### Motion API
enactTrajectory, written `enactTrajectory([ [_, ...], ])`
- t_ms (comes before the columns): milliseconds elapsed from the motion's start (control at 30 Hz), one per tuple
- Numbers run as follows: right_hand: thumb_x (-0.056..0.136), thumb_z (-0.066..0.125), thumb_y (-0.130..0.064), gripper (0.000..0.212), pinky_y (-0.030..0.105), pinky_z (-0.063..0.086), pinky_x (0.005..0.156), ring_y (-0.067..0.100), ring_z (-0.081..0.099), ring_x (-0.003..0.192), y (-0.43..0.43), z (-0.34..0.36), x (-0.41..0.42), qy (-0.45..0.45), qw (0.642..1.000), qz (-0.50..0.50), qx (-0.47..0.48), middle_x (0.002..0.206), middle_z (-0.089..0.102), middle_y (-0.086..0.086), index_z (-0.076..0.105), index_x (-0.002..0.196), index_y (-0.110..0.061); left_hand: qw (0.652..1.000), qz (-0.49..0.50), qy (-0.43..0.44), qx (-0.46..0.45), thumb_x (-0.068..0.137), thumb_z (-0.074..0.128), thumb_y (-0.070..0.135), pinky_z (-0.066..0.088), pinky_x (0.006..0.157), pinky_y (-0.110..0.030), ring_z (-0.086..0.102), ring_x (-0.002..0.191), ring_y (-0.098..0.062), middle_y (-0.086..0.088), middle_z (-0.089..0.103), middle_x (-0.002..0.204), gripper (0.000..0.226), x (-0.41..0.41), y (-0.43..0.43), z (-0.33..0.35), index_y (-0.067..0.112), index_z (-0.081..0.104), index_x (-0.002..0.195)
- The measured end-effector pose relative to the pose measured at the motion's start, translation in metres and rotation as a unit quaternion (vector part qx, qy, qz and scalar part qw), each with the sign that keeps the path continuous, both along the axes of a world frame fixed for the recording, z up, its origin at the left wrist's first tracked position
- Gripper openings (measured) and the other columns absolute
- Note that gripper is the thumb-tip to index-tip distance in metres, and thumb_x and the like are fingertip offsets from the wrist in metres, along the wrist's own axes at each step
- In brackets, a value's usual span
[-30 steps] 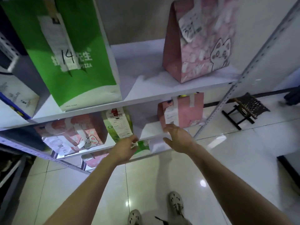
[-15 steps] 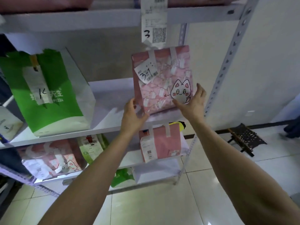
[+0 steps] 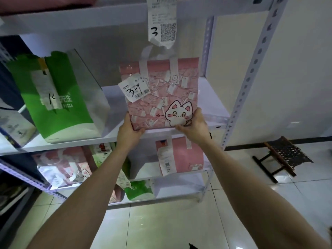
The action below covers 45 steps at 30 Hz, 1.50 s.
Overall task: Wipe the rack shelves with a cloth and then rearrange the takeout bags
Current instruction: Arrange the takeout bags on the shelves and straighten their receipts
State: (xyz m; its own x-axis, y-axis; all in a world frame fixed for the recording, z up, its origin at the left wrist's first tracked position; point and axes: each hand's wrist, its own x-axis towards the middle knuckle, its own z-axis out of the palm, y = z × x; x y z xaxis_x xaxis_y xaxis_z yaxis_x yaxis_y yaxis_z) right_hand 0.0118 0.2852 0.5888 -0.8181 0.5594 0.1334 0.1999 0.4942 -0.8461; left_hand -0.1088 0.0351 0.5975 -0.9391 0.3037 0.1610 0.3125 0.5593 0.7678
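"Where is the pink cat bag (image 3: pixel 161 90)?"

"Upright at the front edge of the middle shelf (image 3: pixel 212 97), on the right side. My left hand (image 3: pixel 128 130) grips its bottom left corner and my right hand (image 3: pixel 195 126) grips the bottom right one, both curled tight on it."

"Is it lifted?"

"I cannot tell. Its bottom is level with the shelf edge."

"What is near it?"

"A green bag (image 3: pixel 53 97) stands to the left, well apart. A white slip (image 3: pixel 162 20) hangs just above the handles, and a smaller pink bag (image 3: pixel 181 155) sits one shelf down."
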Motion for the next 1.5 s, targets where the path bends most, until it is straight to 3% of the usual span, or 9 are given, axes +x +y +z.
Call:
enactTrajectory([
  [233, 0.079, 0.085, -0.035, 0.067, 0.045, 0.059, 0.096, 0.019, 0.062, 0.114, 0.01, -0.002, 0.007, -0.018, 1.0, 0.021, 0.009, 0.125, 0.059, -0.004, 0.045, 0.132, -0.023, 1.0, 0.019, 0.001, 0.001, 0.091, 0.086, 0.024, 0.052, 0.111, -0.049, 0.062, 0.137, -0.031, -0.002, 0.065, 0.148, 0.074, 0.002, 0.002, -0.009, 0.024, 0.043, 0.152],
  [433, 0.095, 0.071, -0.026, 0.033, 0.037, 0.055, 0.1, 0.014, 0.056, 0.117, -0.006, -0.057, 0.062, 0.097, 0.966, -0.074, 0.228, 0.136, 0.058, 0.0, 0.062, 0.124, -0.014, 0.984, 0.067, 0.161, 0.033, 0.092, 0.078, 0.02, 0.053, 0.11, -0.049, 0.057, 0.132, -0.022, -0.001, 0.054, 0.147, 0.065, 0.037, -0.023, -0.053, 0.026, 0.046, 0.148],
  [567, 0.093, 0.073, -0.018, 0.018, 0.048, 0.056, 0.093, 0.028, 0.065, 0.109, -0.005, -0.123, 0.093, -0.059, 0.956, 0.05, 0.282, 0.121, 0.066, 0.005, 0.072, 0.108, -0.008, 0.969, 0.02, 0.243, -0.037, 0.091, 0.074, 0.016, 0.053, 0.112, -0.049, 0.05, 0.142, -0.023, -0.004, 0.046, 0.151, 0.058, 0.062, -0.037, -0.113, 0.016, 0.052, 0.144],
  [733, 0.096, 0.071, -0.031, 0.049, 0.049, 0.043, 0.115, 0.031, 0.052, 0.138, 0.008, -0.182, 0.097, -0.261, 0.919, 0.138, 0.261, 0.156, 0.048, 0.008, 0.06, 0.139, -0.012, 0.974, -0.092, 0.038, -0.205, 0.094, 0.079, 0.028, 0.059, 0.096, -0.044, 0.065, 0.122, -0.03, -0.005, 0.06, 0.138, 0.05, 0.078, -0.024, -0.181, 0.018, 0.059, 0.139],
  [933, 0.086, 0.086, -0.028, 0.086, 0.059, 0.057, 0.092, 0.044, 0.061, 0.119, 0.032, -0.224, 0.061, -0.217, 0.967, 0.002, 0.134, 0.148, 0.042, 0.019, 0.031, 0.147, -0.003, 0.965, -0.063, -0.212, -0.139, 0.084, 0.092, 0.026, 0.05, 0.112, -0.043, 0.06, 0.138, -0.031, -0.006, 0.058, 0.154, 0.091, 0.06, 0.019, -0.231, 0.019, 0.038, 0.157],
  [1033, 0.083, 0.09, -0.034, 0.107, 0.058, 0.054, 0.099, 0.045, 0.057, 0.129, 0.044, -0.241, 0.043, -0.23, 0.972, 0.001, 0.042, 0.152, 0.046, 0.021, 0.017, 0.155, -0.006, 0.962, -0.062, -0.231, -0.128, 0.079, 0.096, 0.025, 0.051, 0.111, -0.044, 0.062, 0.137, -0.028, 0.0, 0.061, 0.153, 0.103, 0.043, 0.036, -0.247, 0.025, 0.031, 0.159],
  [1133, 0.081, 0.091, -0.03, 0.09, 0.047, 0.051, 0.085, 0.042, 0.059, 0.117, 0.041, -0.258, 0.034, -0.236, 0.971, 0.034, 0.019, 0.135, 0.055, 0.02, 0.029, 0.141, -0.005, 0.961, -0.05, -0.246, -0.12, 0.077, 0.096, 0.024, 0.055, 0.109, -0.048, 0.066, 0.131, -0.028, 0.002, 0.066, 0.148, 0.104, 0.032, 0.035, -0.258, 0.029, 0.031, 0.159],
  [1300, 0.085, 0.086, -0.027, 0.076, 0.054, 0.054, 0.089, 0.039, 0.06, 0.113, -0.005, -0.265, 0.012, -0.21, 0.974, 0.09, 0.006, 0.136, 0.053, 0.018, 0.032, 0.135, -0.008, 0.967, 0.017, -0.238, -0.094, 0.078, 0.094, 0.011, 0.053, 0.093, -0.038, 0.065, 0.129, -0.033, -0.002, 0.065, 0.144, 0.094, 0.02, -0.005, -0.267, 0.022, 0.034, 0.15],
  [1500, 0.086, 0.086, -0.024, 0.079, 0.053, 0.054, 0.095, 0.038, 0.059, 0.117, -0.039, -0.264, -0.017, -0.22, 0.97, 0.107, -0.012, 0.138, 0.05, 0.015, 0.029, 0.139, -0.012, 0.97, 0.025, -0.217, -0.105, 0.081, 0.09, 0.008, 0.057, 0.101, -0.047, 0.066, 0.127, -0.035, -0.005, 0.065, 0.14, 0.093, 0.001, -0.043, -0.263, 0.019, 0.031, 0.152],
])
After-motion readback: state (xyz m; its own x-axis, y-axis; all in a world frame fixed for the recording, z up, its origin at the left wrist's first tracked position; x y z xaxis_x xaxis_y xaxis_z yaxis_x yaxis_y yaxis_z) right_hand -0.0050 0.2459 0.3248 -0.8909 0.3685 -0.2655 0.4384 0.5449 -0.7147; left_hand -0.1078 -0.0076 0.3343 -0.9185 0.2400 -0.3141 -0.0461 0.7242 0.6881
